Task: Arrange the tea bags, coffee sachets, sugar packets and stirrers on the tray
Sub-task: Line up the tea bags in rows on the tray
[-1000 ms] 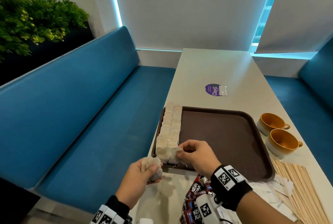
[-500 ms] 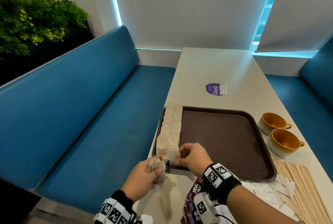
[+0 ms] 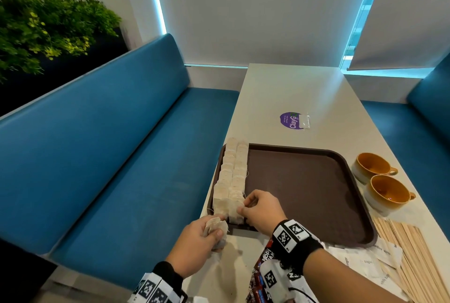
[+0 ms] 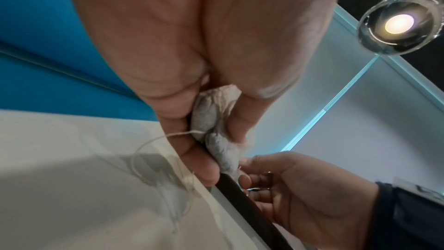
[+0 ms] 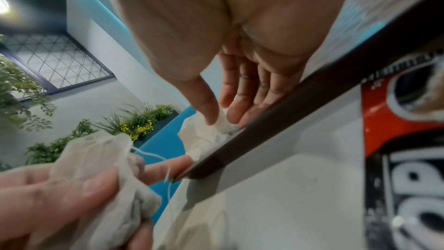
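A brown tray lies on the table with two rows of tea bags along its left edge. My right hand pinches the nearest tea bag of the right row between thumb and fingers, just inside the tray's near rim. My left hand grips a small bunch of crumpled tea bags at the tray's near-left corner, their strings dangling. Red and black coffee sachets lie under my right wrist. White sugar packets and wooden stirrers lie near right.
Two orange cups stand to the right of the tray. A purple sticker marks the table beyond it. Blue benches flank the table. The table's left edge runs close beside the tray.
My left hand has carried its tea bags closer to the tray's near-left corner. My right hand has stayed at the near end of the tea bag row.
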